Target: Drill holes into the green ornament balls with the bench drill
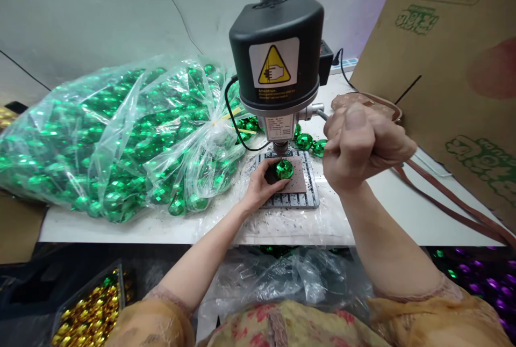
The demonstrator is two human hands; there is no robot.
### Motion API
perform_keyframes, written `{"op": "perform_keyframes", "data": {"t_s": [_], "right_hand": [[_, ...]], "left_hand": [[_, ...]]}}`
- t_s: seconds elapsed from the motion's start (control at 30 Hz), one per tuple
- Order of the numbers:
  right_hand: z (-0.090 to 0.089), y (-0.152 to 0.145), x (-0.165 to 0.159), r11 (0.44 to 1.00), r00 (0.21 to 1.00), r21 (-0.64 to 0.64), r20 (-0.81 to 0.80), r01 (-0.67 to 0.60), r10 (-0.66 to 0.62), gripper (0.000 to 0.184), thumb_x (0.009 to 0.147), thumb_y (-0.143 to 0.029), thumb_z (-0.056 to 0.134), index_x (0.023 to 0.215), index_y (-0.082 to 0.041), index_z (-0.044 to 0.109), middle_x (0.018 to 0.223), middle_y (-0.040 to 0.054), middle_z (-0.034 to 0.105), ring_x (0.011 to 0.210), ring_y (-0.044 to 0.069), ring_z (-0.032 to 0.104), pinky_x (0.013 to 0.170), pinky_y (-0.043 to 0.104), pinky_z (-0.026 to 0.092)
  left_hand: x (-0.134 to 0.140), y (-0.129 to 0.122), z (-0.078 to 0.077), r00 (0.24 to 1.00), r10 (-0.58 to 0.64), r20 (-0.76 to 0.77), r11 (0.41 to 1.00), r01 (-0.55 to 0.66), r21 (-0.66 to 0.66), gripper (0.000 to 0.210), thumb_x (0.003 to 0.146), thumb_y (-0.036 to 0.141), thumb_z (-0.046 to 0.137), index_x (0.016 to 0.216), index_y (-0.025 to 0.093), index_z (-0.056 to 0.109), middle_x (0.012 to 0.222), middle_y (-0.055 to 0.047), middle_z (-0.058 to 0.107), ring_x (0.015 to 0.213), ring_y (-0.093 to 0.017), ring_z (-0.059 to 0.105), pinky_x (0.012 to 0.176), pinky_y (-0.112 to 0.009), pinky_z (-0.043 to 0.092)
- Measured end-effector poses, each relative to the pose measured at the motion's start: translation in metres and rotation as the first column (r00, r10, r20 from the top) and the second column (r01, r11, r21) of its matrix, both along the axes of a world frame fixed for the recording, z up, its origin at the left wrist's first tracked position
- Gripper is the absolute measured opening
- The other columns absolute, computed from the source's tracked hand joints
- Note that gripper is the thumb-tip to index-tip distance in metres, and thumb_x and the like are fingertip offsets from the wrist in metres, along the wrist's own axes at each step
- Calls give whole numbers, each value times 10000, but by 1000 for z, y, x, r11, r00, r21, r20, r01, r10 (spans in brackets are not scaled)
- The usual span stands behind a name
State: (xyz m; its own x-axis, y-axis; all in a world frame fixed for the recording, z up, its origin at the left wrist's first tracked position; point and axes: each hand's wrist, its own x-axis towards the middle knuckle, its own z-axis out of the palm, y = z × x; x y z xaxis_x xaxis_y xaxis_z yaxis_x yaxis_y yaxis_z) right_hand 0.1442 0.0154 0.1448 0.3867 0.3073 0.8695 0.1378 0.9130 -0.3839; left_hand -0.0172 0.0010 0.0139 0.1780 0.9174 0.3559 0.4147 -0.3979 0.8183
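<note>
A black bench drill press (278,51) with a yellow warning label stands in the middle. Under its chuck (280,147), a shiny green faceted bead (284,168) sits on a pinkish-brown board (298,175). My left hand (262,183) pinches that bead between thumb and fingers. The board lies on the slotted grey base plate (313,191), which is strewn with dark chips. Raised at the right, my right hand (363,140) is closed in a fist around the drill's feed lever (321,114); most of the lever is hidden by the fingers.
A large clear bag of green beads (113,137) fills the table's left side. More green beads (304,141) lie behind the base plate. A cardboard box (455,78) and a brown strap (447,196) are at right. Gold beads (91,309) and purple beads (489,288) sit below.
</note>
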Motion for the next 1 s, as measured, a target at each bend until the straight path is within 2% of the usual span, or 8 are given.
{"op": "perform_keyframes", "data": {"t_s": [0.07, 0.1, 0.23, 0.37, 0.53, 0.83, 0.93, 1.0], "right_hand": [[-2, 3, -4, 988, 991, 153, -130, 27, -7, 545, 872, -232, 569, 478, -170, 198, 447, -54, 215, 380, 41, 260, 425, 281, 179], [-2, 4, -5, 983, 988, 181, -157, 41, -12, 541, 857, -210, 579, 477, -169, 197, 442, -55, 225, 372, 40, 259, 417, 280, 176], [-4, 7, -9, 984, 988, 157, -143, 80, -58, 542, 852, -204, 585, 465, -175, 206, 425, -51, 248, 362, 50, 258, 401, 284, 191], [-8, 8, -6, 976, 989, 195, -128, 100, -75, 570, 843, -229, 610, 449, -181, 201, 399, -48, 240, 352, 59, 242, 383, 290, 181], [-11, 11, -5, 962, 992, 260, -110, 87, -60, 545, 824, -165, 605, 454, -176, 204, 403, -57, 261, 346, 55, 286, 370, 277, 217], [-19, 11, 0, 943, 1000, 333, -23, 20, -13, 475, 817, -93, 555, 479, -174, 231, 421, -75, 294, 356, 42, 287, 362, 250, 260], [-23, 9, 0, 948, 1000, 319, -11, 8, -4, 492, 820, -125, 576, 477, -177, 226, 409, -76, 285, 341, 47, 289, 358, 258, 269], [-17, 7, -1, 959, 999, 282, -33, 14, -5, 515, 836, -151, 585, 466, -177, 228, 404, -73, 267, 337, 46, 275, 360, 260, 239]], "left_hand": [[0, 0, 0, 1000, -2, -1, 1000, 2, -4, 498, 769, 321, 795, 1211, 207, 597, 1132, -79, 700, 1061, -233, 670, 935, -375, 539], [0, 0, 0, 1000, -3, 0, 1000, 3, -5, 498, 769, 322, 795, 1211, 206, 597, 1133, -79, 700, 1061, -231, 670, 935, -371, 538], [-1, 1, -1, 1000, -18, 8, 1000, 18, -14, 506, 772, 327, 793, 1219, 206, 592, 1155, -80, 694, 1078, -227, 662, 948, -365, 530], [-2, 2, -3, 1000, -23, 19, 999, 24, -23, 515, 775, 341, 790, 1230, 211, 587, 1164, -76, 693, 1091, -230, 658, 966, -376, 526], [-2, 2, -5, 999, -26, 29, 999, 26, -21, 519, 772, 347, 793, 1228, 209, 588, 1170, -76, 689, 1098, -232, 658, 969, -380, 528], [-2, 2, -5, 999, -30, 35, 999, 31, -18, 518, 768, 323, 793, 1228, 207, 587, 1189, -82, 689, 1120, -237, 654, 985, -381, 524], [-1, 2, -5, 999, -23, 24, 1000, 23, 6, 510, 765, 310, 794, 1220, 209, 588, 1166, -77, 694, 1097, -229, 662, 969, -374, 533], [-1, 2, -5, 1000, -10, 13, 1000, 10, 18, 497, 764, 299, 794, 1210, 210, 592, 1153, -74, 696, 1084, -229, 665, 958, -374, 537]]}}
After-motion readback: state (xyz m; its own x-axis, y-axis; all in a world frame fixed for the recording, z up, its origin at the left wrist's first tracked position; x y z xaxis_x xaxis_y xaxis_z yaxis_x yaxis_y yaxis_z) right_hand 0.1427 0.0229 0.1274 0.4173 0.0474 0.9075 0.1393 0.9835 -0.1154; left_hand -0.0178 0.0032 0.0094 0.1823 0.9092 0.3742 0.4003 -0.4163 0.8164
